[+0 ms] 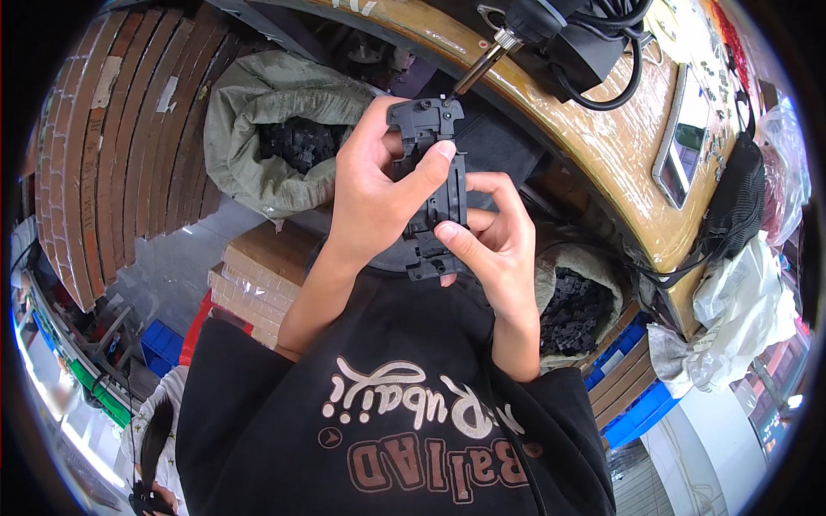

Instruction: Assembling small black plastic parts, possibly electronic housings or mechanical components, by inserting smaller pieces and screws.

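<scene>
A long black moulded plastic part (439, 193), with slots, ribs and small round bosses, is held lengthwise in front of me. My left hand (379, 185) is closed on its upper half, thumb across the face. Lower down, my right hand (495, 241) grips the right edge and lower end, its thumb on the face and its fingers partly hidden behind. A soldering iron (486, 64) points down from the bench edge, its tip at the part's top right corner. Whether the tip touches the plastic, I cannot tell.
Left of my hands stands an open grey-green sack (237, 129) of black pieces; another sack (585, 301) sits at the right. A wooden bench (594, 138) curves across the upper right, carrying cables and a phone-like device (686, 138). Stacked brown boards (129, 129) and a cardboard box (254, 267) lie left.
</scene>
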The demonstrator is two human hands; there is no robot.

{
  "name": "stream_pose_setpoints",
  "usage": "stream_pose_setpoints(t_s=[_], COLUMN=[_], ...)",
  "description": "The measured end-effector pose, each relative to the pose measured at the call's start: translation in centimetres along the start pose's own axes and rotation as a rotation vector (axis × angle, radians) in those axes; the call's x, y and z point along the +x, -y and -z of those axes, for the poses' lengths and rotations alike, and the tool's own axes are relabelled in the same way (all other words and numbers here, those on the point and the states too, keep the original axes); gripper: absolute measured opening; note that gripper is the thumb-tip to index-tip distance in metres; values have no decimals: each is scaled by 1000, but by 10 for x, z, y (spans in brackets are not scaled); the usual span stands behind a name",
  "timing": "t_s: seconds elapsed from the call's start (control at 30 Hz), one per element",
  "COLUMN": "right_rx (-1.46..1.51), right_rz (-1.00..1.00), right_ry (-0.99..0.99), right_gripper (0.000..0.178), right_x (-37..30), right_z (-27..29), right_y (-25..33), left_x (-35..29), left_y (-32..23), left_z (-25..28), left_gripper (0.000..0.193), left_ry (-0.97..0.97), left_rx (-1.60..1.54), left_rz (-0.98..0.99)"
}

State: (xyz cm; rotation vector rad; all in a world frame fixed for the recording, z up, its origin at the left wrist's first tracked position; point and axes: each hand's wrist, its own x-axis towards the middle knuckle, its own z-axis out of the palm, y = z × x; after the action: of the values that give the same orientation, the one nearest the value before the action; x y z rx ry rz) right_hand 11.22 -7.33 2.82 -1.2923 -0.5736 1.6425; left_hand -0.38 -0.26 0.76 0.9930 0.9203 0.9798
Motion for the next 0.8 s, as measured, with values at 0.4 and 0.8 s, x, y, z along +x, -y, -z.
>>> stream_pose_setpoints(t_s=[0.4,0.8], right_rx=[-24,-4], right_rz=[23,0], right_ry=[-11,16], right_gripper=[32,32], right_x=[6,5], right_z=[1,-2], right_y=[2,7], left_x=[6,4], left_y=[0,4], left_z=[-3,-1], left_gripper=[21,21], left_ry=[-43,-73], left_rx=[19,-20], left_rz=[-4,-24])
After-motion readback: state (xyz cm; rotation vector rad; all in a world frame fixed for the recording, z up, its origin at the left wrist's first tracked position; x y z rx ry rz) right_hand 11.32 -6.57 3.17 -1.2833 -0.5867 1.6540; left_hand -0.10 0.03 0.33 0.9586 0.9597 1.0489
